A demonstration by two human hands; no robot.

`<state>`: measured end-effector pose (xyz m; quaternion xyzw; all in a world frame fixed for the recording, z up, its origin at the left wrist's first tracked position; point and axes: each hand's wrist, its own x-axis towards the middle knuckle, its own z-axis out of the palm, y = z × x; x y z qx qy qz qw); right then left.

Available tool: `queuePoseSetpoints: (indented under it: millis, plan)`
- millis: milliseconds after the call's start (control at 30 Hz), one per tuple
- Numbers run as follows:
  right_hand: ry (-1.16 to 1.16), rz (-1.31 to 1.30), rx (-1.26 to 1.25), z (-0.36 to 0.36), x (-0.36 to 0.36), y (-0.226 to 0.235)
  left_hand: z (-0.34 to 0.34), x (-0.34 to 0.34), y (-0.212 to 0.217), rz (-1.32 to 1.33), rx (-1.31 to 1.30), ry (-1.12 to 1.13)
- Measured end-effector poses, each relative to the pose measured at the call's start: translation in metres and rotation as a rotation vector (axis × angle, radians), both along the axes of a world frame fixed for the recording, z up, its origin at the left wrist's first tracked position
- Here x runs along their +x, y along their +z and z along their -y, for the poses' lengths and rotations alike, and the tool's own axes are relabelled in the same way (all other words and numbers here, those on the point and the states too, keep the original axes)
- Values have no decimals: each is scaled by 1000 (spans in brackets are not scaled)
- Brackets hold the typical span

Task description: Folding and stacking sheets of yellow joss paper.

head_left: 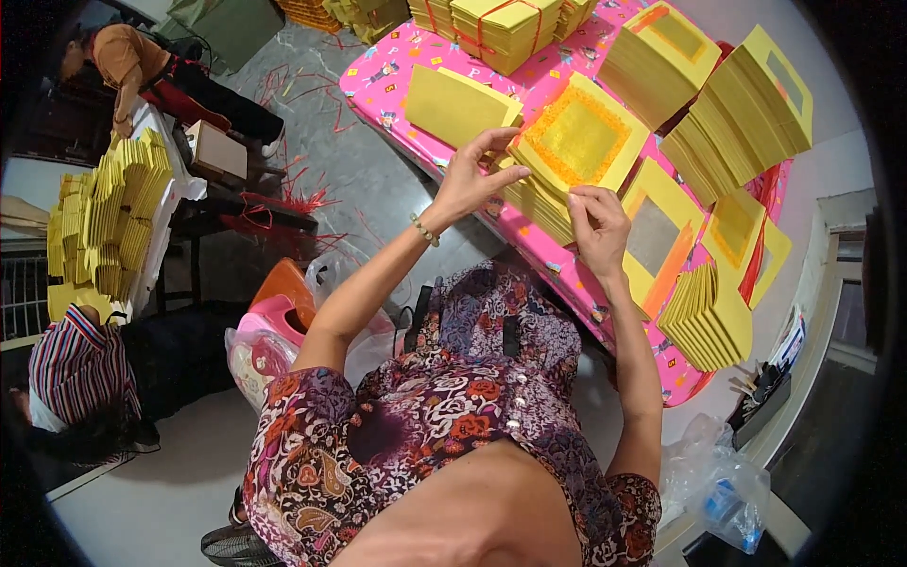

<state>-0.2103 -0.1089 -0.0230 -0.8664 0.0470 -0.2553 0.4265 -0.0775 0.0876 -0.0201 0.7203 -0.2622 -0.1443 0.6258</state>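
Observation:
In front of me a stack of yellow joss paper [578, 132], its top sheet bearing a gold square in an orange border, sits at the pink table's edge. My left hand [475, 180] is at the stack's left corner, thumb and fingers spread apart and touching its edge. At the near edge my right hand [599, 229] has thumb and fingertips pinched together on the sheet edge. Just right of it lies yellow paper with a silver square [652, 234] and an orange strip. Beyond my left hand stands a plain yellow stack [458, 99].
The pink patterned table [378, 87] carries several fanned yellow stacks [732, 123] and red-tied bundles [505, 28]. Two other people [132, 66] [90, 369] are at the left beside a table of yellow bundles [109, 222]. Red string [293, 194] litters the floor; a plastic bag [723, 482] hangs lower right.

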Motion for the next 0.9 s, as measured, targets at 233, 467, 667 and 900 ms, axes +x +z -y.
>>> queuePoseSetpoints:
  millis: [233,467,667,900]
  plan:
    - [-13,-6,25,2,3,0,5,5,-2,53,3,5]
    - [22,35,-64,-4,16,2,-6,14,10,573,104,114]
    - [18,31,-53,-2,-1,-1,13,29,3,1108,230,-136]
    - [76,48,-292,-10,-7,17,15,33,12,1122,419,-352]
